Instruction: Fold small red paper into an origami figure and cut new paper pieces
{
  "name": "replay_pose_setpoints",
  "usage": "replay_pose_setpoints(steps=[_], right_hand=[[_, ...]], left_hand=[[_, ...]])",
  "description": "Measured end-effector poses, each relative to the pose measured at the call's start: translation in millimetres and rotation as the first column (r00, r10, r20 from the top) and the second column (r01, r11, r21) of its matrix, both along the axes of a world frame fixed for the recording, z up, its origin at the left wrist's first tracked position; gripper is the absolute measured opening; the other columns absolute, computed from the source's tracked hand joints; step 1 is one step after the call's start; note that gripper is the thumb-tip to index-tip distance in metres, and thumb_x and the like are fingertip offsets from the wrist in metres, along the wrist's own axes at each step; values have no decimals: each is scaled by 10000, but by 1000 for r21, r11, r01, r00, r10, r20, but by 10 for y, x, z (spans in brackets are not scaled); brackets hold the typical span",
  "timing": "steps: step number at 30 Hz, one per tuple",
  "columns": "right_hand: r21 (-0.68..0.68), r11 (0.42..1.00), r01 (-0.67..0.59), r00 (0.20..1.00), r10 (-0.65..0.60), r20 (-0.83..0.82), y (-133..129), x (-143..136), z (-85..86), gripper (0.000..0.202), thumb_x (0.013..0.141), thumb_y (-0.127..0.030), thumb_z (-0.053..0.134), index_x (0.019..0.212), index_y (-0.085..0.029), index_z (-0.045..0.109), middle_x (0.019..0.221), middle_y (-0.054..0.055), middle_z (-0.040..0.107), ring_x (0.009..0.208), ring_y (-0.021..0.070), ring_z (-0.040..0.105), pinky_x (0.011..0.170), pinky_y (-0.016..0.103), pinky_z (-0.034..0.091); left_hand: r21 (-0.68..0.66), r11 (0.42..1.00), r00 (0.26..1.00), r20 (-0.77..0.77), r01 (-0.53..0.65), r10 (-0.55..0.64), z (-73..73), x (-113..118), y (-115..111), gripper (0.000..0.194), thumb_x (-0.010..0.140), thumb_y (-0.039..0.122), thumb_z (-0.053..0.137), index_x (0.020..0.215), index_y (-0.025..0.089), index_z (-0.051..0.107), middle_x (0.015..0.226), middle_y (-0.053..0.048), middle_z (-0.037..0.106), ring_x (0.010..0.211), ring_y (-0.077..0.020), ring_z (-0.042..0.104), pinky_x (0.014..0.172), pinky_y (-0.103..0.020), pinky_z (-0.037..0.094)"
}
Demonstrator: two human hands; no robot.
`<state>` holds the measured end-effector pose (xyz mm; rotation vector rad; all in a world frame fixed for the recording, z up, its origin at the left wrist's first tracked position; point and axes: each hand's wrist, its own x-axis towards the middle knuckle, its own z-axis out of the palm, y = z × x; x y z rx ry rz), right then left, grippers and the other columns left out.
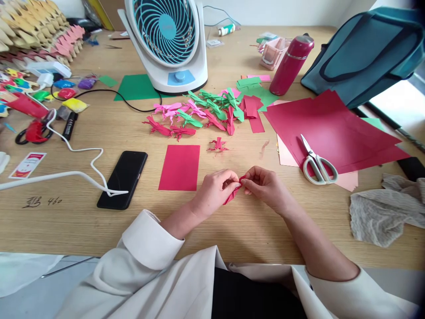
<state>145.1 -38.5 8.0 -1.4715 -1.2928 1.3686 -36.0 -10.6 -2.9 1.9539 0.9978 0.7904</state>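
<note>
A small folded piece of red paper (231, 196) is pinched between my two hands near the front of the table. My left hand (217, 190) grips its middle, with the fingers curled. At its upper end, my right hand (262, 185) closes thumb and fingertips on the paper. A red rectangular sheet (179, 167) lies flat just left of my hands. Beyond them sits a small red folded figure (218, 145). Farther back is a pile of green, pink and red folded figures (212, 104).
A black phone (117, 188) with white cable lies left. At right are large red sheets (335, 128), scissors (317, 166) and a grey cloth (381, 215). A fan (179, 79), a red bottle (290, 66) and a teal bag (358, 57) stand behind.
</note>
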Motion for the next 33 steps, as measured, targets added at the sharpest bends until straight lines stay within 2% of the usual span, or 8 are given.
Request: replay_pose_setpoints(steps=[3, 8, 12, 15, 19, 25, 30, 33], right_hand=[[-7, 999, -37, 986, 38, 160, -16, 18, 22, 185, 818, -349, 648, 767, -191, 567, 624, 22, 669, 563, 149, 590, 521, 263, 412], [30, 997, -66, 922, 50, 385, -43, 32, 95, 127, 812, -276, 593, 721, -206, 539, 560, -11, 607, 518, 127, 510, 492, 249, 346], [74, 994, -75, 903, 36, 429, -56, 54, 102, 66, 787, -229, 583, 736, -207, 549, 590, -16, 589, 530, 121, 488, 503, 253, 344], [100, 992, -83, 910, 34, 412, -49, 95, 63, 48, 769, -208, 586, 734, -205, 554, 608, -16, 579, 537, 118, 474, 503, 253, 343], [101, 987, -126, 927, 81, 367, -8, 178, 14, 11, 764, -208, 585, 767, -198, 586, 594, -24, 552, 523, 112, 451, 489, 248, 339], [84, 964, -252, 877, 191, 440, 78, 255, 67, 44, 761, -188, 579, 750, -193, 621, 601, -32, 569, 531, 102, 441, 511, 245, 336], [51, 949, -311, 855, 255, 452, 146, 312, 45, 95, 764, -192, 573, 770, -192, 668, 620, -19, 590, 546, 111, 463, 504, 239, 337], [19, 938, -347, 836, 300, 460, 195, 342, 38, 104, 763, -196, 575, 752, -198, 678, 616, -15, 600, 557, 120, 488, 505, 238, 349]], left_hand=[[164, 985, 995, -89, 58, -43, -24, 13, -13, 117, 915, 157, 570, 804, 181, 598, 844, -19, 628, 802, -141, 595, 752, -254, 464], [329, 933, 966, -252, 144, -60, -32, 2, -115, 114, 968, 177, 492, 955, 158, 604, 988, -73, 615, 912, -179, 594, 851, -318, 504], [448, 850, 928, -352, 278, -118, -3, -36, -214, 137, 977, 186, 484, 1030, 150, 605, 1017, -88, 629, 958, -199, 590, 896, -357, 521], [476, 805, 900, -409, 354, -154, -1, -63, -241, 219, 992, 123, 413, 968, 139, 630, 955, -81, 654, 920, -189, 603, 860, -342, 536], [497, 784, 891, -428, 373, -154, -12, -81, -244, 260, 992, 98, 390, 1028, 120, 646, 1015, -101, 667, 970, -197, 609, 862, -344, 548], [553, 742, 875, -476, 379, -92, -8, -78, -258, 246, 989, 119, 413, 1031, 119, 656, 975, -89, 667, 925, -194, 613, 835, -344, 550], [546, 744, 862, -500, 384, -79, 29, -79, -264, 283, 999, 108, 386, 1124, 122, 639, 983, -94, 675, 945, -207, 621, 811, -363, 535], [529, 751, 847, -526, 395, -76, 46, -80, -275, 298, 1006, 118, 373, 1102, 139, 654, 995, -100, 679, 978, -215, 620, 830, -380, 531]])
